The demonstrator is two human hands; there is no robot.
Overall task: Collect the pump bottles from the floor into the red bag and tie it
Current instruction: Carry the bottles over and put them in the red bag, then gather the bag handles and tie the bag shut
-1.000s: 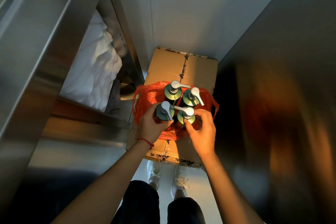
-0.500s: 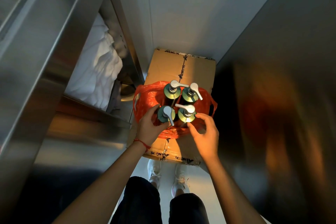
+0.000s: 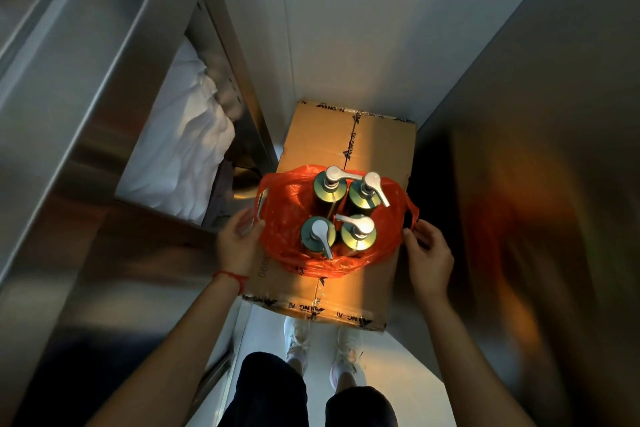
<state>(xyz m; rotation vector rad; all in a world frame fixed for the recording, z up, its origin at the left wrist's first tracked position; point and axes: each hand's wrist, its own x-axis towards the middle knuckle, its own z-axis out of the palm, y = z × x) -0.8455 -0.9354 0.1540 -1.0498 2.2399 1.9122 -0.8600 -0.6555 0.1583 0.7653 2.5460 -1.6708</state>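
Observation:
The red bag (image 3: 287,218) sits open on top of a cardboard box (image 3: 322,139). Several green pump bottles with silver pump heads stand upright inside it, among them the back left bottle (image 3: 329,185) and the front right bottle (image 3: 358,232). My left hand (image 3: 239,241) is at the bag's left side, its thumb and fingers pinching the left handle (image 3: 260,201). My right hand (image 3: 429,253) is at the right side, its fingertips closed on the right handle loop (image 3: 411,215).
A steel cabinet (image 3: 86,97) stands on the left, with white cloth (image 3: 183,149) on its shelf. A shiny metal panel (image 3: 536,184) walls off the right. A white wall is behind the box. My feet (image 3: 322,347) stand on the floor just in front of it.
Both hands have left the front bottles and moved outward to the bag's two handles, left hand to the left, right hand to the right.

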